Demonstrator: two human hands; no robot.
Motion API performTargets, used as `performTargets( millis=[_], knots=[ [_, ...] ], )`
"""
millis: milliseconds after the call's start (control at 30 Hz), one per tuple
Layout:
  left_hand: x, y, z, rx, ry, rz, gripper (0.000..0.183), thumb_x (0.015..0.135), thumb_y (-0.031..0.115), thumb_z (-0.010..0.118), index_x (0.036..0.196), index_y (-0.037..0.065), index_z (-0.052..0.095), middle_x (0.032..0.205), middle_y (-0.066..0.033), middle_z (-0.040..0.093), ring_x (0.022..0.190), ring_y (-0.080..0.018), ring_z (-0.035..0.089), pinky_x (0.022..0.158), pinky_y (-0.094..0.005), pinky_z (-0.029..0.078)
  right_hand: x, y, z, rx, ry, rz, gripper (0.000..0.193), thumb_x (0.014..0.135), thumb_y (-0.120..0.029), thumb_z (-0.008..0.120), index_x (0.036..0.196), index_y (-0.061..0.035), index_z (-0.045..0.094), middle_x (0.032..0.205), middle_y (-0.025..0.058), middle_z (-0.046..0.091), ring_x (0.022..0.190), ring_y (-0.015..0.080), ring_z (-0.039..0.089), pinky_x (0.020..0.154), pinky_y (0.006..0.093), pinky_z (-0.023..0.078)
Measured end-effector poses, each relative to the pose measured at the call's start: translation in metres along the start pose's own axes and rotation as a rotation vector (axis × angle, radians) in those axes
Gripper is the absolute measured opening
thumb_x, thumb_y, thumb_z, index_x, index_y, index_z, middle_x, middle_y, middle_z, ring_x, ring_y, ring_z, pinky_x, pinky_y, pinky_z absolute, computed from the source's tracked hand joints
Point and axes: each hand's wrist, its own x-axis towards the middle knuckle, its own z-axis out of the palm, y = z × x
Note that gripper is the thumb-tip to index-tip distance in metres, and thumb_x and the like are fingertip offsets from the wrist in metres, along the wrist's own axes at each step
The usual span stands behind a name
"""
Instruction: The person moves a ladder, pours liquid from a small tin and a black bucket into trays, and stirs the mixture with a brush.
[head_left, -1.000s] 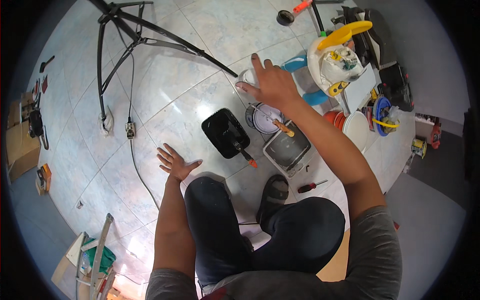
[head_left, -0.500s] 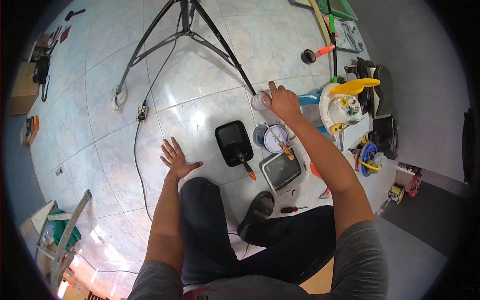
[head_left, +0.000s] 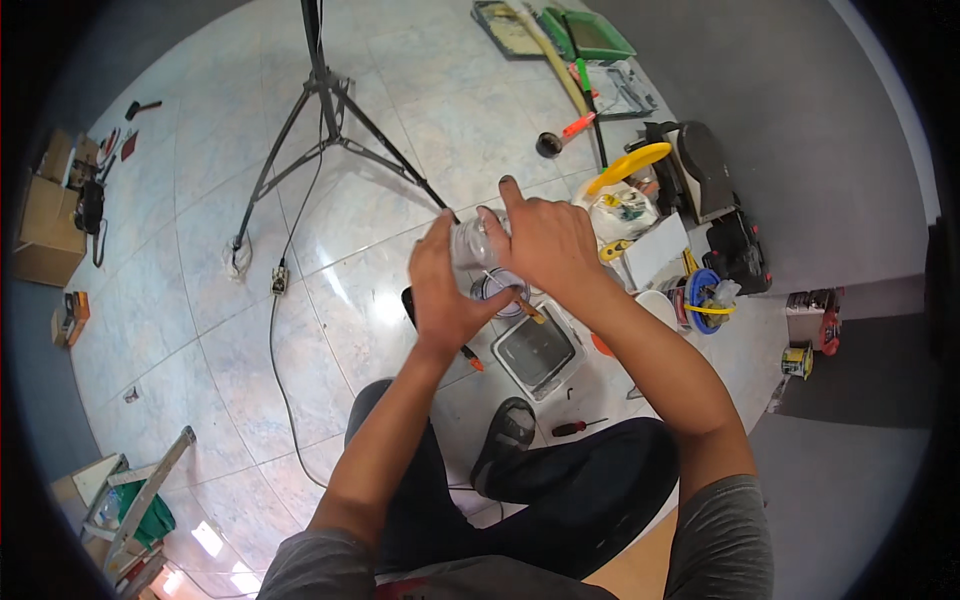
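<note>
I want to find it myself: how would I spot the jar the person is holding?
Start at the black tripod on the tiled floor, then look right to the two raised hands. Between the left hand and right hand is a small clear glass jar, the only thing off the floor.

Open tiled floor (head_left: 200, 330) lies to the left — only a thin black cable (head_left: 283, 370) crosses it. To the right, passage is blocked: square grey metal tray (head_left: 538, 350), white bucket (head_left: 660, 305), blue cable coil (head_left: 703, 292) — closely packed. A black tripod (head_left: 325, 110) stands ahead-left.
</note>
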Motion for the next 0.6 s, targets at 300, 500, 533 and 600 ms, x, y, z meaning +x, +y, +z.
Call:
performTargets(
  millis=[300,500,533,600],
  knots=[
    [-0.007,0.118,-0.021,-0.279,-0.081,0.023,0.070,0.066,0.019,0.094,0.125,0.002,0.062,0.104,-0.0142,0.074,0.093,-0.0298,0.075,0.082,-0.0381,0.058,-0.084,0.004,-0.126,-0.057,0.044,-0.310,0.051,0.097,-0.043,0.058,0.134,-0.0071,0.066,0.068,0.0133,0.070,0.061,0.0375,0.069,0.056,0.0488,0.052],
    [-0.012,0.169,-0.064,-0.428,-0.344,-0.031,0.073,0.063,0.020,0.093,0.126,-0.001,0.062,0.104,-0.0149,0.078,0.095,-0.0230,0.077,0.087,-0.0355,0.060,-0.127,0.012,-0.184,0.202,-0.008,-0.476,0.060,0.094,-0.027,0.066,0.149,-0.0086,0.051,0.111,0.0151,0.071,0.093,0.0359,0.070,0.078,0.0471,0.055],
    [-0.012,0.171,-0.070,-0.448,-0.398,-0.035,0.072,0.063,0.020,0.093,0.125,-0.001,0.063,0.105,-0.0148,0.078,0.097,-0.0206,0.077,0.088,-0.0344,0.059,-0.133,0.013,-0.187,0.351,0.047,-0.496,0.065,0.093,-0.022,0.068,0.152,-0.0092,0.046,0.123,0.0165,0.068,0.105,0.0357,0.069,0.087,0.0465,0.055],
    [-0.011,0.179,-0.081,-0.471,-0.442,-0.024,0.068,0.065,0.018,0.091,0.124,-0.002,0.064,0.107,-0.0126,0.078,0.098,-0.0185,0.075,0.089,-0.0332,0.058,-0.143,0.016,-0.196,0.398,0.047,-0.518,0.072,0.089,-0.021,0.071,0.154,-0.0105,0.044,0.126,0.0196,0.065,0.111,0.0356,0.066,0.094,0.0462,0.053]
  ],
)
